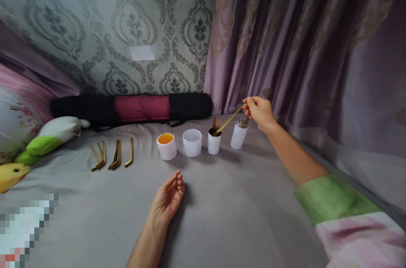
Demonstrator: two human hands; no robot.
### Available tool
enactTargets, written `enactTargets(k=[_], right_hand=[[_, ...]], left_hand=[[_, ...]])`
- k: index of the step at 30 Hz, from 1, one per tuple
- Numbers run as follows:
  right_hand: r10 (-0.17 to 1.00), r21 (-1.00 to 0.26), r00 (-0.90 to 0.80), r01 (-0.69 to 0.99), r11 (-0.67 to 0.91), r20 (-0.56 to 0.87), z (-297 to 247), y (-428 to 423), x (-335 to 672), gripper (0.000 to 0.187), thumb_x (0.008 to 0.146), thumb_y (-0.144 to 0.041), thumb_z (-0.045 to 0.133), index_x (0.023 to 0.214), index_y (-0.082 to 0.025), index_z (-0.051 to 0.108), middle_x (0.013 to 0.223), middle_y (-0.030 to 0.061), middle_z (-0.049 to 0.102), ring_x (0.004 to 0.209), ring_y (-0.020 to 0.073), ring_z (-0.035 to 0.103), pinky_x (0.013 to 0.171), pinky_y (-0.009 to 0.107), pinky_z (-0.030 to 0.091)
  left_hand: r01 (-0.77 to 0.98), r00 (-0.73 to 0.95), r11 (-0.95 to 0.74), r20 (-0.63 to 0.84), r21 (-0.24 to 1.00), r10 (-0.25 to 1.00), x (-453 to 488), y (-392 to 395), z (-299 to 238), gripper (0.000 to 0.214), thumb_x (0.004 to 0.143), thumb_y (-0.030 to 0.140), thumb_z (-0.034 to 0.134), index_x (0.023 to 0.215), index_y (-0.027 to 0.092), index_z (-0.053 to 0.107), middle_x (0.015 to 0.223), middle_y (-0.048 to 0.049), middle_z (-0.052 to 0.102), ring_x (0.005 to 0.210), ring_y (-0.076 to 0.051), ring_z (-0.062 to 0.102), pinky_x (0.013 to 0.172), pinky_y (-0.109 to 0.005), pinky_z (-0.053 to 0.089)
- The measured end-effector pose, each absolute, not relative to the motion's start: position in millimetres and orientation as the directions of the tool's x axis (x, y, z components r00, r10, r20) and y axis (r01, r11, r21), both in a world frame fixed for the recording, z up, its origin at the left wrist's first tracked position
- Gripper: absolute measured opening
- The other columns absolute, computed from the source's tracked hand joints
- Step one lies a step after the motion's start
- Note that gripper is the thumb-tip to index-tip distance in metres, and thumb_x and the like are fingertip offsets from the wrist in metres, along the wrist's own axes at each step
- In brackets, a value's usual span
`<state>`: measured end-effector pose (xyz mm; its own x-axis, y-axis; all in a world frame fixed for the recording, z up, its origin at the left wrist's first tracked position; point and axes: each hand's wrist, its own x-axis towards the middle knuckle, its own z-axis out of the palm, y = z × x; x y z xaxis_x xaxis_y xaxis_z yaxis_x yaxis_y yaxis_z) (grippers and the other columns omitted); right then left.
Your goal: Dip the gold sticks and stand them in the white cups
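My right hand [260, 112] pinches one end of a slim gold utensil [229, 121]; its other end rests in the third white cup [214, 141], which holds more gold cutlery. A fourth white cup [239, 134] with cutlery stands just below that hand. Left of these are an empty white cup [192, 142] and a white cup with an orange inside [166, 146]. My left hand [168, 198] lies relaxed on the grey sheet [237, 209], palm partly up, fingers loosely apart, holding nothing. Gold utensils [112, 156] lie in three small groups to the left.
A black and maroon rolled bag [133, 108] lies against the patterned wall. A green and white plush toy [52, 137] and a flowered pillow [14, 120] sit at the left. Purple curtains [301, 48] hang along the right side.
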<state>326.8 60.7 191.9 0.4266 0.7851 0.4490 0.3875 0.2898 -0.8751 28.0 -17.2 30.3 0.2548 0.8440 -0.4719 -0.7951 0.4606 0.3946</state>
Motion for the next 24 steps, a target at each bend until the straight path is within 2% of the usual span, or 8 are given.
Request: enactTargets(k=[4, 10, 20, 24], right_hand=[[0.754, -0.793, 0.377, 0.529, 0.301, 0.538, 192, 72, 330, 0.026, 0.081, -0.036, 0.044, 0.078, -0.014, 0.057, 0.060, -0.0003, 0.055, 0.039, 0.0032, 0.044, 0.035, 0.014, 0.031], [0.746, -0.677, 0.285, 0.677, 0.289, 0.603, 186, 86, 328, 0.026, 0.082, -0.034, 0.039, 0.080, -0.015, 0.057, 0.061, 0.0002, 0.058, 0.041, 0.0052, 0.048, 0.042, 0.017, 0.036], [0.805, -0.566, 0.086, 0.755, 0.332, 0.587, 173, 93, 305, 0.026, 0.083, -0.031, 0.037, 0.080, -0.016, 0.058, 0.064, -0.0002, 0.061, 0.044, 0.0071, 0.050, 0.051, 0.021, 0.039], [0.822, -0.547, 0.071, 0.778, 0.309, 0.565, 166, 95, 299, 0.025, 0.082, -0.028, 0.037, 0.078, -0.016, 0.059, 0.062, -0.0004, 0.061, 0.048, 0.0083, 0.052, 0.056, 0.022, 0.040]], left_hand=[[-0.779, 0.331, 0.493, -0.415, 0.387, 0.848, 37, -26, 27, 0.020, 0.077, 0.004, 0.044, 0.093, 0.007, 0.055, 0.073, -0.0055, 0.054, 0.058, -0.007, 0.051, 0.051, -0.019, 0.046], [-0.755, 0.344, 0.506, -0.405, 0.417, 0.847, 31, -30, 25, 0.021, 0.076, 0.005, 0.047, 0.096, 0.007, 0.055, 0.075, -0.0058, 0.054, 0.060, -0.008, 0.051, 0.051, -0.019, 0.045], [-0.744, 0.345, 0.513, -0.410, 0.429, 0.844, 29, -30, 22, 0.021, 0.075, 0.006, 0.049, 0.094, 0.008, 0.057, 0.076, -0.0057, 0.055, 0.060, -0.008, 0.052, 0.051, -0.019, 0.045], [-0.741, 0.347, 0.518, -0.416, 0.427, 0.840, 28, -30, 24, 0.020, 0.075, 0.006, 0.048, 0.093, 0.008, 0.057, 0.075, -0.0055, 0.055, 0.060, -0.008, 0.052, 0.051, -0.019, 0.045]])
